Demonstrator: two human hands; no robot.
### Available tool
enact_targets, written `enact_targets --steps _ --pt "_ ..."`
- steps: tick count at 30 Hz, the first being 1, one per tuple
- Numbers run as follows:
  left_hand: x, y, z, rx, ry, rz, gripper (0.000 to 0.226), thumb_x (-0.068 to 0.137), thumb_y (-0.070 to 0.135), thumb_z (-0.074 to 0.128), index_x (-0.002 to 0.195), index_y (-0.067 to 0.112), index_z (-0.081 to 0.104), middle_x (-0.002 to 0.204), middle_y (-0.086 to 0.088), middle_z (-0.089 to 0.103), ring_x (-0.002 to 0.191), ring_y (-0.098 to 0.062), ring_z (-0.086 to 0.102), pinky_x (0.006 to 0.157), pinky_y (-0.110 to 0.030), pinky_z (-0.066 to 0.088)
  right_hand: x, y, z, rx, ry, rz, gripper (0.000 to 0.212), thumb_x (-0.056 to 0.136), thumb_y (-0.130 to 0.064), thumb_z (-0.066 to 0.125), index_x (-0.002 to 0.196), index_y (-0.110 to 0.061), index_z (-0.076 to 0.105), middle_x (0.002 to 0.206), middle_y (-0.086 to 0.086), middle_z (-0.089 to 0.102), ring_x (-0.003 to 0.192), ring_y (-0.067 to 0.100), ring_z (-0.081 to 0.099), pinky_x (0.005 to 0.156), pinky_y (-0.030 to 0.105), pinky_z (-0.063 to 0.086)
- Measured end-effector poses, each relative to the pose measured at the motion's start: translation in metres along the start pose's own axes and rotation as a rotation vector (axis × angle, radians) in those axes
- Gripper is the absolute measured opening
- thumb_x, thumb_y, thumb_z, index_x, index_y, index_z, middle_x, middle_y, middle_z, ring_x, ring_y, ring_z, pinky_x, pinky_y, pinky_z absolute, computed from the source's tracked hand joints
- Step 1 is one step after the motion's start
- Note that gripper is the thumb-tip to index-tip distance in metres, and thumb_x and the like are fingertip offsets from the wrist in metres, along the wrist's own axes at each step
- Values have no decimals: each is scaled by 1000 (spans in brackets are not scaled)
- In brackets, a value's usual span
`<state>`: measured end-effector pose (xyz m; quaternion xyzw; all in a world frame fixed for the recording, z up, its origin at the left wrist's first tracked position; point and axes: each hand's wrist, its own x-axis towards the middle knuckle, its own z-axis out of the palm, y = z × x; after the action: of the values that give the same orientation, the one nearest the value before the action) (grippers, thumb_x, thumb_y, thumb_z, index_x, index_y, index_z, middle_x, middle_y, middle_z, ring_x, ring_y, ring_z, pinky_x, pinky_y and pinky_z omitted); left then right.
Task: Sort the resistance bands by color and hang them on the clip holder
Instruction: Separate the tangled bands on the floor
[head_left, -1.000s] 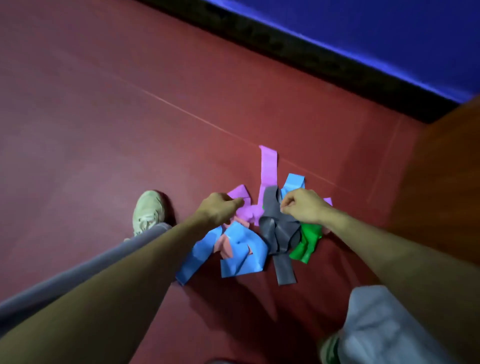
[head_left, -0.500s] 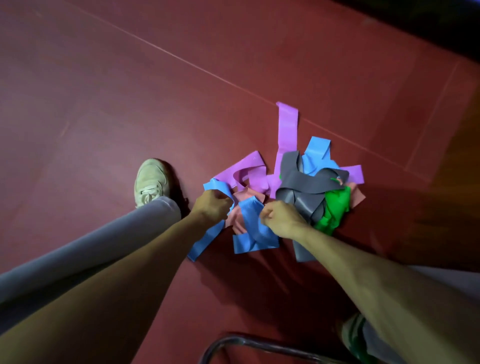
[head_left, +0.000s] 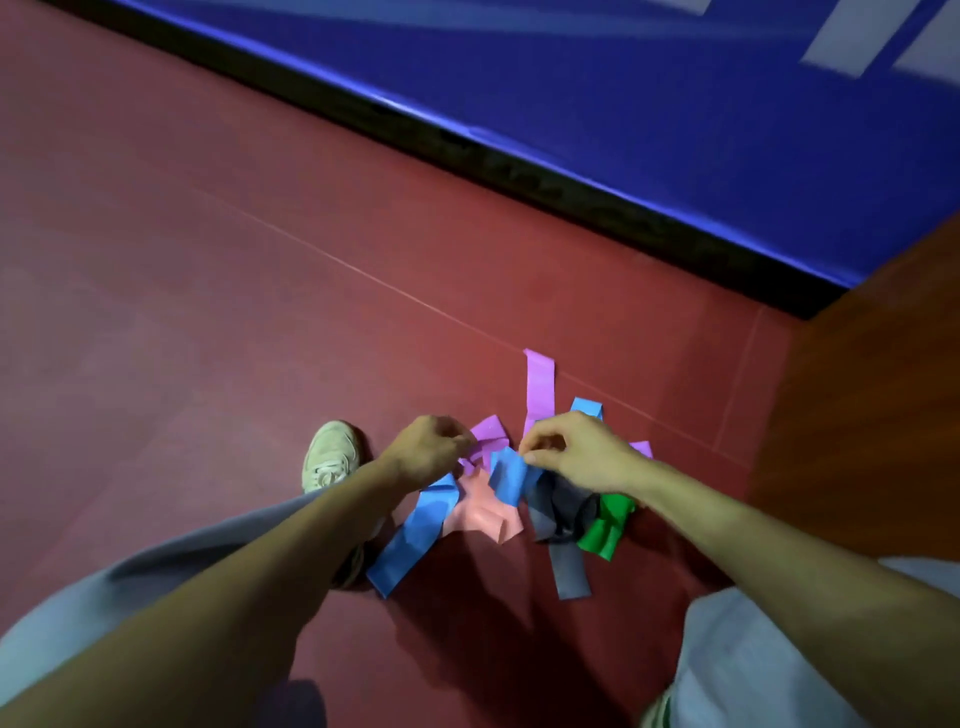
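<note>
A tangle of resistance bands lies on the red floor. My right hand (head_left: 576, 449) pinches the top of a blue band (head_left: 509, 475) and holds it lifted over the heap. My left hand (head_left: 428, 447) is curled around another blue band (head_left: 413, 540), which trails down to the floor at the left. Under them lie a pink band (head_left: 483, 514), a grey band (head_left: 561, 519), a green band (head_left: 608, 525) and purple bands (head_left: 539, 387). No clip holder is in view.
My left shoe (head_left: 332, 457) stands just left of the heap, and my legs in grey trousers (head_left: 156, 582) fill the lower corners. A black skirting (head_left: 519, 176) and blue wall run across the back. A brown wooden surface (head_left: 878, 415) is at the right.
Both hands rose from low in the heap, each bringing blue band up with it; the pink band beneath is now uncovered. The camera tilted up, so the wall is back in view.
</note>
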<state>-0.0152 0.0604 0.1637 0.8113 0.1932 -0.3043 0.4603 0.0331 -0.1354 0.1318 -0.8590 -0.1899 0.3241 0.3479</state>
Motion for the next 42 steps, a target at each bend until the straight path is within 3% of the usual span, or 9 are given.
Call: enact_targets --steps 7,10,14,19,22,30,34,38,42 --pt "-49 34 13 -182 1 11 17 98 14 45 106 15 60 102 -7 56 89 -20 54 63 -24 41 -49 -41 -56 47 110 -140 30 84 -7 68 74 -34 63 78 -6 67 77 11 58 80 31 47" --pt "-59 42 23 -320 -11 -25 25 99 20 45 121 19 57 114 -3 58 101 -21 57 73 -29 46 -61 -44 -63 137 198 -194 33 85 1 65 75 -30 62 73 -6 64 70 11 53 70 13 43" --pt "-63 55 34 -560 -67 -95 25 97 21 48 114 7 61 100 -10 60 88 -25 60 78 -39 51 -74 -40 -68 259 288 -226 27 84 5 63 78 -21 65 68 -9 58 57 1 40 56 12 34" --pt "-49 76 40 -673 -89 -138 19 96 19 49 93 5 62 88 -15 61 87 -32 65 89 -48 50 -67 -37 -83 347 300 -261 15 78 -12 61 78 -27 63 78 -1 66 73 14 51 68 27 42" --pt "-40 86 36 -693 -104 -100 23 97 18 46 95 4 64 93 -19 67 86 -32 68 85 -42 54 -59 -30 -90 387 312 -264 23 82 -3 61 78 -26 63 78 -2 64 76 11 53 69 22 41" --pt "-25 100 34 -587 -19 38 18 94 12 52 103 5 66 82 -12 69 71 -21 66 73 -31 54 -48 -20 -99 430 347 -230 26 83 2 62 78 -24 63 79 4 64 76 15 55 72 25 43" --pt "-21 100 31 -472 123 121 7 90 5 60 86 10 63 73 -6 63 57 -13 59 53 -20 49 -50 -16 -103 400 369 -205 30 85 7 60 78 -21 63 78 9 66 72 16 55 67 23 44" --pt "-16 101 25 -271 244 219 11 85 3 66 83 14 66 66 -3 64 49 -4 56 52 -20 47 -49 -10 -104 299 391 -161 29 84 1 64 76 -27 65 79 17 68 68 17 50 65 29 40" --pt "-16 102 20 -57 324 289 20 85 9 63 75 25 68 64 1 64 57 -13 54 58 -27 47 -46 -3 -101 177 405 -89 24 82 -6 67 76 -29 67 70 1 67 62 8 49 63 26 41"
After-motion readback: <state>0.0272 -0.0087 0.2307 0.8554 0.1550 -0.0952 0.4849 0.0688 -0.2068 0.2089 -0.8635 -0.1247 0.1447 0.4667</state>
